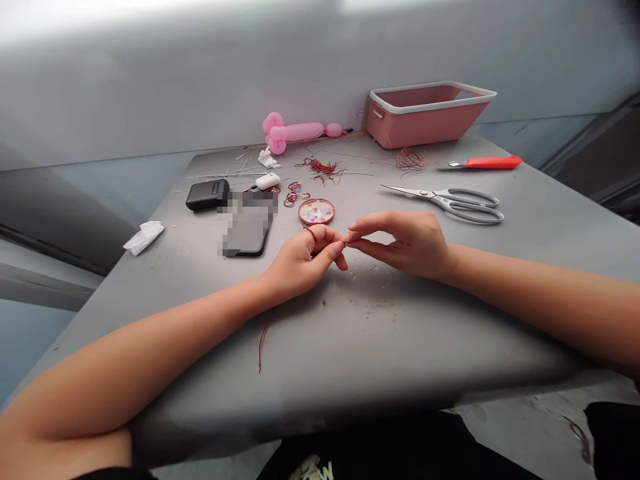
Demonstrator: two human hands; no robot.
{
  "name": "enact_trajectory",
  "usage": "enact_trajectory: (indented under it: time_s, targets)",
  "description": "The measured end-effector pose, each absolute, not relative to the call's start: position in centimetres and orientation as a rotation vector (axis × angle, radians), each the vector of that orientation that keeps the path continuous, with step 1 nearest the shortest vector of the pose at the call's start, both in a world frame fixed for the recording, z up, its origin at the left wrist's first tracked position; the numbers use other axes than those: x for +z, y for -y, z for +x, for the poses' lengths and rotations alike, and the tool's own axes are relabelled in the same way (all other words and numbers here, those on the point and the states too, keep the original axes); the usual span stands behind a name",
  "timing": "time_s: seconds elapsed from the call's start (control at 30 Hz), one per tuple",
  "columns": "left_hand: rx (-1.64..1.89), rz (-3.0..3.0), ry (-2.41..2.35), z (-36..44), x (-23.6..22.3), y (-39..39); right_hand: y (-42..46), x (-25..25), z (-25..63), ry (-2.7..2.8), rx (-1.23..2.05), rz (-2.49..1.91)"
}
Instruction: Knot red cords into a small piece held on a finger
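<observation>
My left hand [305, 263] is closed in a pinch above the middle of the table, with a thin red cord [311, 232] looped round its index finger. Opposite it, the fingertips of my right hand [405, 243] meet the left fingertips. A tiny bit of red shows where they meet, so both hands appear to pinch the cord there; its detail is too small to make out. Just beyond my left fingers lies a round, red-rimmed dish [316, 221] of small pale and pinkish beads or sequins. A loose red cord end [261, 347] lies nearer the front edge.
Scissors [445, 200] and red-handled cutters [490, 163] lie at right. A pink basket [420, 123], a pink balloon figure [300, 131] and red cord scraps [323, 170] are at the back. A phone [250, 227], black device [207, 194] and tissue [144, 237] lie left.
</observation>
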State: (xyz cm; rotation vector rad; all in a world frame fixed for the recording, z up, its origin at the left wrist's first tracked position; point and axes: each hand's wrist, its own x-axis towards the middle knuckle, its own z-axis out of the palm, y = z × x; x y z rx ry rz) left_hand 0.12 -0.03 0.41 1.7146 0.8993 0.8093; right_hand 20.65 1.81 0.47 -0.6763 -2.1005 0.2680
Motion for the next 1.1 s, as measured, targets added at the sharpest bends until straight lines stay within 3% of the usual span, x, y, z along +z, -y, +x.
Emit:
enact_trajectory:
  time_s: [0.3, 0.63, 0.93, 1.1]
  targets:
    - [0.805, 1.707, -0.892, 0.0, 0.6, 0.0, -1.7, 0.3, 20.5, 2.117, 0.297, -0.650]
    - [0.826, 1.665, -0.898, 0.0, 0.9, 0.1, -2.5, -0.1, 20.5, 2.058, 0.705, -0.752]
    - [0.849, 1.610, -0.951, 0.1, 0.5, -0.1, -2.5, -0.1, 20.5, 2.043, 0.686, -0.694]
    - [0.813, 1.620, -0.920, -0.1, 0.7, -0.1, -2.7, 0.1, 20.3, 2.149, 0.475, -0.518]
